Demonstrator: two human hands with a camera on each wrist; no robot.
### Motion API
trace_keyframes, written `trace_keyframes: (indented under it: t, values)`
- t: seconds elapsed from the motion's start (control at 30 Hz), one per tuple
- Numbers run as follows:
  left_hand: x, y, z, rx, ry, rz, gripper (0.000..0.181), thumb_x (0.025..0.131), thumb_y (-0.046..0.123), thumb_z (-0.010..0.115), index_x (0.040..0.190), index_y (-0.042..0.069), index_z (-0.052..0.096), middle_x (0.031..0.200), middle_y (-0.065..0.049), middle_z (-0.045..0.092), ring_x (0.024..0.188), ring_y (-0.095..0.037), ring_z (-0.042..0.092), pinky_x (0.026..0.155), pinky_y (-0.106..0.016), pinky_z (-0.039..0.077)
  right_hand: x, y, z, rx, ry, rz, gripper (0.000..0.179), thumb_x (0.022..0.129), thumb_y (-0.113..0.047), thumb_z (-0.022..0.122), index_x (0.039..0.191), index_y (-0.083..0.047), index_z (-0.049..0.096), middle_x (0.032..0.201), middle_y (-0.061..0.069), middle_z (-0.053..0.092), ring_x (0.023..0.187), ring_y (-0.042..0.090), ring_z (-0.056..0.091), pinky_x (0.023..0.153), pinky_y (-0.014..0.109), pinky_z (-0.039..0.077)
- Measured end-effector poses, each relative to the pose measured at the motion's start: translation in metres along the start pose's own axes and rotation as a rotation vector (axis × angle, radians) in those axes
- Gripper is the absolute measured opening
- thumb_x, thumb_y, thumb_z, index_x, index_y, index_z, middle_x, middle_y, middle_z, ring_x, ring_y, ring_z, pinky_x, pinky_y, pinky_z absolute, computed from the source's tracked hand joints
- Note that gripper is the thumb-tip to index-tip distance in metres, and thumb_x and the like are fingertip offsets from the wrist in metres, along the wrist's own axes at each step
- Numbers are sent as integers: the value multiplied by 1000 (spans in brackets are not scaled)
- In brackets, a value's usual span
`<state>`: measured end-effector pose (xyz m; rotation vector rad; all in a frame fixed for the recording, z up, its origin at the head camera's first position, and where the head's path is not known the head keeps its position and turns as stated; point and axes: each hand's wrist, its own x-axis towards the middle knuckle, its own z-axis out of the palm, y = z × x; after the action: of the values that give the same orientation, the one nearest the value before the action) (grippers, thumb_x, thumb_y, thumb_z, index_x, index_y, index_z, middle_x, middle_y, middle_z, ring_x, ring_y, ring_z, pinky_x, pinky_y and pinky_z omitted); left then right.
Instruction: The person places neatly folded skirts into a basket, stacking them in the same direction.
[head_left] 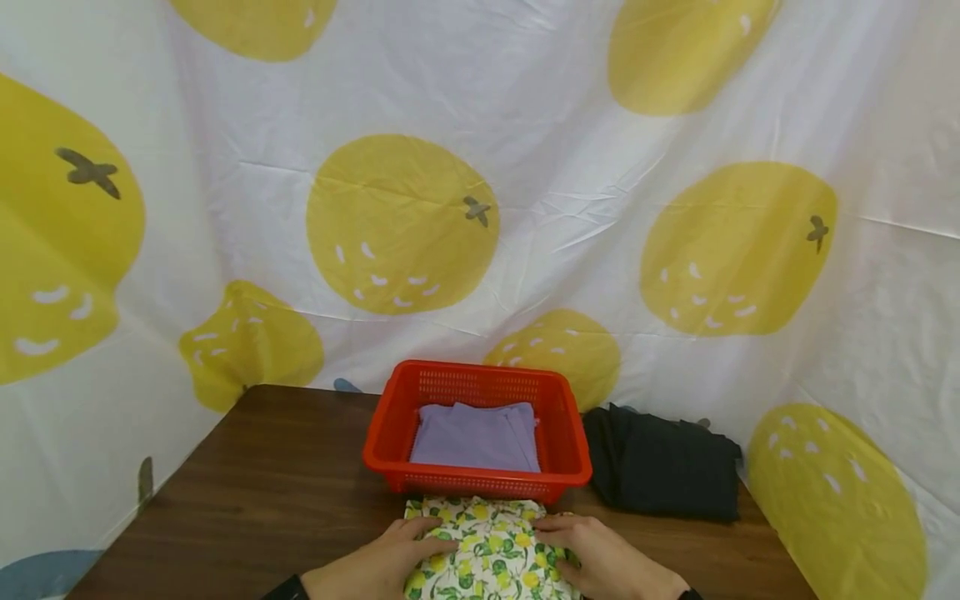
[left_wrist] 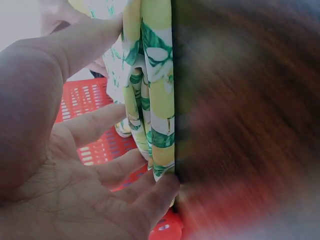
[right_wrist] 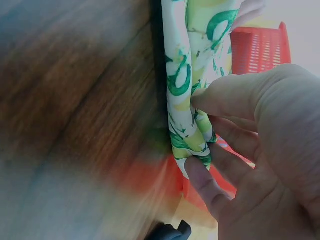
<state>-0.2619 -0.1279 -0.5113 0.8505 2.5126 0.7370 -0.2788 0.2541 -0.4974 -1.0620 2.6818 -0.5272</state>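
Observation:
A folded lemon-print cloth (head_left: 487,546), white with yellow fruit and green leaves, lies on the brown table just in front of the red basket. At its left side is my left hand (head_left: 382,562), fingers spread and fingertips touching the layered edge, as the left wrist view shows. My right hand (head_left: 607,554) mirrors it on the other side. In the right wrist view its thumb (right_wrist: 220,97) touches a fold, while the other fingertips rest along the cloth's edge (right_wrist: 182,125). The cloth's near end runs out of the head view.
The red plastic basket (head_left: 476,483) has perforated walls and holds a folded lilac cloth (head_left: 476,437). Right of it lies a folded black garment (head_left: 671,467). The wooden table (head_left: 300,467) meets a white curtain (head_left: 555,233) printed with lemons at the back and sides.

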Motion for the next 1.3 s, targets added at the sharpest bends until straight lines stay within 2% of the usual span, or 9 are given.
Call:
trace_keyframes:
  t: [0.2,0.37,0.57,0.7,0.87,1.0,1.1,1.2,1.3]
  values:
    - [-7,-3,-1,-78,67,30,76,101,37,95,166,14,64,180,-23,45,164,-53,46,123,-74,52,2,2,-2,39,7,16,51,106,-7,83,156,-8,75,163,9,72,149,33,71,115,44,65]
    - [-10,-5,-5,-103,130,7,71,100,30,96,160,8,67,171,-23,55,155,-50,54,118,-72,56,-4,7,0,89,69,37,46,107,-14,84,152,-13,78,161,13,73,147,39,70,115,49,65]
    - [-15,-11,-9,-158,227,-87,69,98,30,97,154,-1,69,151,-23,64,137,-44,64,110,-68,60,-18,9,-1,139,178,98,49,107,-22,85,153,-10,73,158,16,67,143,43,68,112,55,64]
    - [-18,-13,-8,-199,266,-193,70,95,30,99,149,-5,70,135,-17,69,118,-34,69,103,-62,63,-25,12,-4,281,208,194,57,106,-20,87,156,-2,66,151,19,67,132,41,71,104,56,66]
    - [-21,-8,-7,-269,276,-291,57,96,25,98,138,-6,74,112,-8,71,96,-23,67,88,-47,65,-33,13,-4,518,207,356,64,109,-19,85,159,10,57,147,26,71,124,37,77,97,59,69]
    - [-23,-5,-7,-289,274,-325,40,97,24,96,122,-2,78,101,-3,75,90,-21,68,86,-45,65,-38,10,-5,706,188,480,66,113,-22,81,159,16,52,146,26,72,121,32,78,93,52,72]
    - [-23,-4,-5,-308,270,-341,37,98,25,96,121,-1,80,99,-2,76,92,-21,69,88,-47,66,-39,10,-7,724,164,518,62,115,-24,77,155,18,55,142,22,76,121,30,78,99,52,70]
    - [-22,-3,-3,-335,265,-341,39,99,24,94,124,-3,79,100,-2,77,94,-20,70,90,-47,66,-40,12,-8,722,133,511,58,117,-21,72,153,21,57,137,17,81,122,31,80,105,51,67]
    - [-19,-2,-2,-354,255,-344,40,100,23,93,126,-5,79,102,-2,77,95,-19,70,91,-46,66,-39,13,-8,771,102,505,58,118,-20,68,153,24,55,136,18,82,121,32,83,108,51,67]
